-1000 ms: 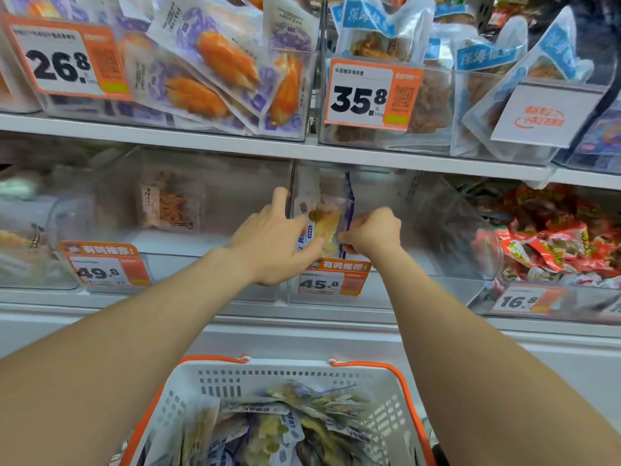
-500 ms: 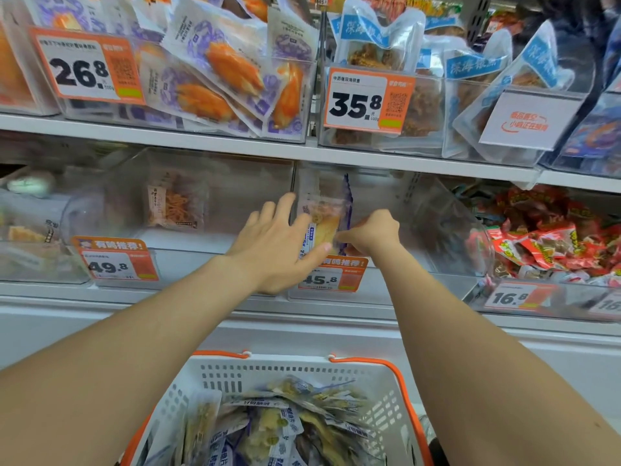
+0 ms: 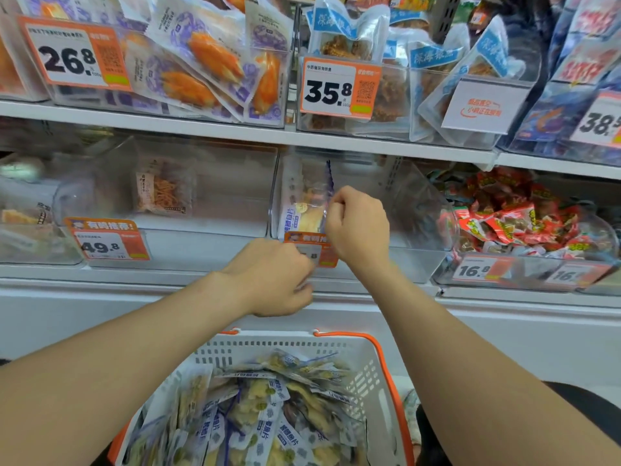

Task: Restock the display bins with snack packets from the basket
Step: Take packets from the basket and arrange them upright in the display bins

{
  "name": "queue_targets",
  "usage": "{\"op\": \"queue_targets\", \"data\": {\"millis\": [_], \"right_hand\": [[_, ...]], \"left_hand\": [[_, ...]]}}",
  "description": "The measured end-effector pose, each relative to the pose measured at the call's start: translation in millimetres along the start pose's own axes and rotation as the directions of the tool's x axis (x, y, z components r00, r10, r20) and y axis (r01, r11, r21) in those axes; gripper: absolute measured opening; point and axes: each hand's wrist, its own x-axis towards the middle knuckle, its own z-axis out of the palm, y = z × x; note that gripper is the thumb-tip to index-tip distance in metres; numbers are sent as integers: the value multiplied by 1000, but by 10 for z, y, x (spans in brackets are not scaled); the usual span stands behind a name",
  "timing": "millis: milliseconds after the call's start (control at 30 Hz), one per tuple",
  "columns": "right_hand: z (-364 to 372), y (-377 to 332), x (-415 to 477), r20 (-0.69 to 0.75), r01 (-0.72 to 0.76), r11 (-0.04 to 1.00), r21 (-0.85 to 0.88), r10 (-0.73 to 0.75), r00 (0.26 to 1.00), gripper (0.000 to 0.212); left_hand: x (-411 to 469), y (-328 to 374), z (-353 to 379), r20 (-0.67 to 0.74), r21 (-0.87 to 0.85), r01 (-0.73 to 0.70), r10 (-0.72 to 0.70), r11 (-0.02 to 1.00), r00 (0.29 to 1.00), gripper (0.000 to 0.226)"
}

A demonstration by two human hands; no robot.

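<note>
Clear-film packet (image 3: 307, 213) pinched at its right edge by right hand (image 3: 358, 230), upright against the left wall of middle bin (image 3: 406, 203), open room to its right inside. Left hand (image 3: 272, 279) lower, fingers curled before the orange price tag (image 3: 304, 237), hold impossible to tell. Shelf edge (image 3: 386, 149) close overhead; left bin (image 3: 232, 196) with a lone pouch (image 3: 164, 188), red sachets (image 3: 517, 223) heaped at right, white basket (image 3: 336, 344) below full of more packets (image 3: 268, 408).

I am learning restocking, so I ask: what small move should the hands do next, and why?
Probably lower the left hand into the basket for another fish-slice packet: it looks empty, while the right hand pinches the packet standing in the mostly unfilled middle bin.
</note>
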Motion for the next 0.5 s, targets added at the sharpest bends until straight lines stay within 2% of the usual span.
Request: {"op": "queue_targets", "data": {"millis": [67,133,200,233,300,367,433,500], "right_hand": [[-64,-90,-203,1,113,990,-81,-113,994,15],[-77,-106,-401,80,227,964,-138,-218,973,15],[-30,-62,-594,267,304,937,-174,-252,930,19],[15,-27,-692,392,329,925,-192,-236,889,20],[146,47,-915,631,378,895,-237,-154,760,19],[297,127,-1165,819,433,863,-259,-41,572,15],[434,198,-1397,916,468,850,-241,40,399,5],[580,225,-1596,954,486,847,-214,75,291,9]], "left_hand": [[-43,81,141,255,19,-11,5,1000,967,32],[-99,159,313,506,7,7,-10,1000,862,35],[-159,252,474,663,-17,19,-3,1000,748,33],[-187,302,546,700,-16,20,-3,1000,714,30],[-232,383,663,722,24,1,-18,1000,692,25],[-260,442,741,724,56,-33,-18,998,689,20],[-266,459,801,710,28,-40,9,999,704,21],[-258,411,830,687,7,-30,16,1000,727,22]]}}
